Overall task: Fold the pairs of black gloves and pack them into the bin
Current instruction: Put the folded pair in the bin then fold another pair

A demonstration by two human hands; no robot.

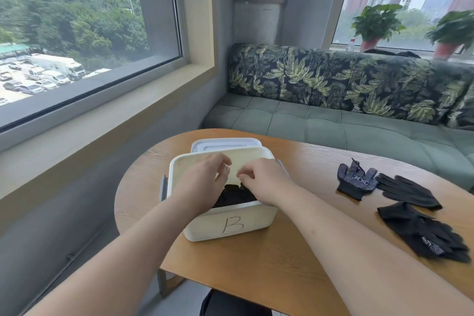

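A white bin (246, 220) marked "B" stands on the wooden table (256, 264). Folded black gloves (232, 197) lie inside it, partly hidden by my hands. My left hand (202, 185) hovers over the bin's left side with fingers and thumb curled together and nothing seen between them. My right hand (264, 179) is over the right side, its curled fingertips at the gloves' top edge; I cannot tell if it pinches them. A loose glove pair (359, 179) lies to the right, and a second pair (423, 235) lies nearer me.
The bin's lid (223, 142) lies flat just behind the bin. A green sofa (333, 126) with leaf-print cushions runs behind the table. A window sill (102, 120) is at the left. The table's rounded end is at the left.
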